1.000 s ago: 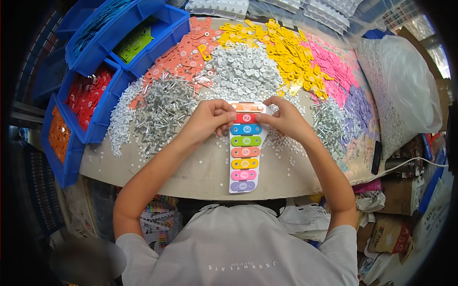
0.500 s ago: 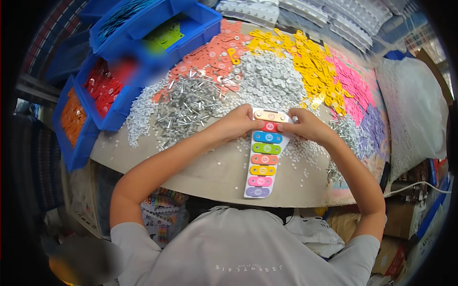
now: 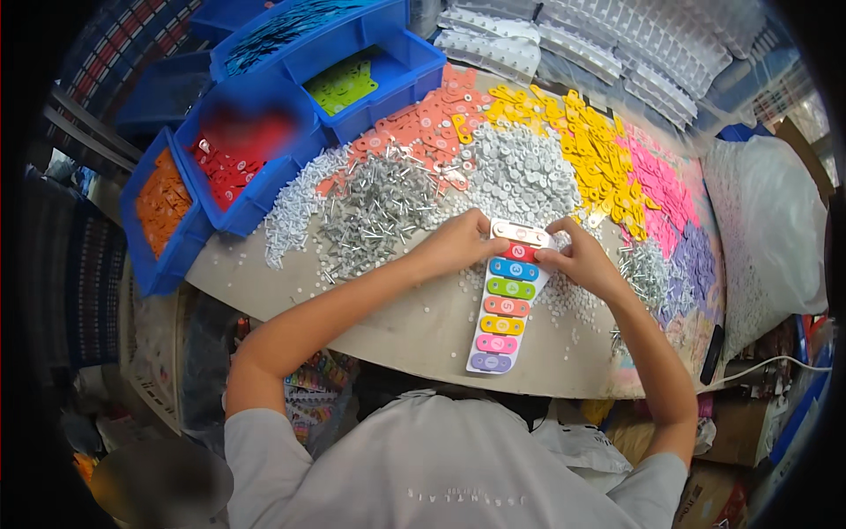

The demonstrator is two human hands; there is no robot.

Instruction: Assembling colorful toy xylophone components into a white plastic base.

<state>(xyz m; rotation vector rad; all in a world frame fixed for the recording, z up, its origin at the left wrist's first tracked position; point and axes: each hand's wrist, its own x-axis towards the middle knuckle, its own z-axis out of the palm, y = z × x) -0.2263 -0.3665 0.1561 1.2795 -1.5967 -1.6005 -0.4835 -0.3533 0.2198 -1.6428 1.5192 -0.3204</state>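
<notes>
Between my two hands is a long white strip [image 3: 484, 298] bearing a column of coloured oblong plates, each with small fastener holes or studs at its ends. From the top they run pale, red, blue, green, coral, yellow, pink and purple. My left hand [image 3: 460, 244] pinches the strip's upper left edge, its thumb on the red plate [image 3: 520, 252]. On the opposite edge, my right hand [image 3: 582, 260] grips it with thumb and bent index finger. The strip's lower end points toward me over the table. Whether its underside touches the tabletop I cannot tell.
Past my hands lie heaps of metal rivets [image 3: 374, 207], white-grey washers [image 3: 520, 172], yellow plates [image 3: 604, 167], coral plates [image 3: 423, 128], pink plates [image 3: 661, 189] and purple plates [image 3: 692, 269]. Blue bins [image 3: 256, 198] stand at left; a translucent plastic bag [image 3: 767, 220] at right.
The whole view has shifted, so the table, hands and strip appear farther right and slightly lower. Both hands keep their hold on the strip's top end; the top plate looks paler.
</notes>
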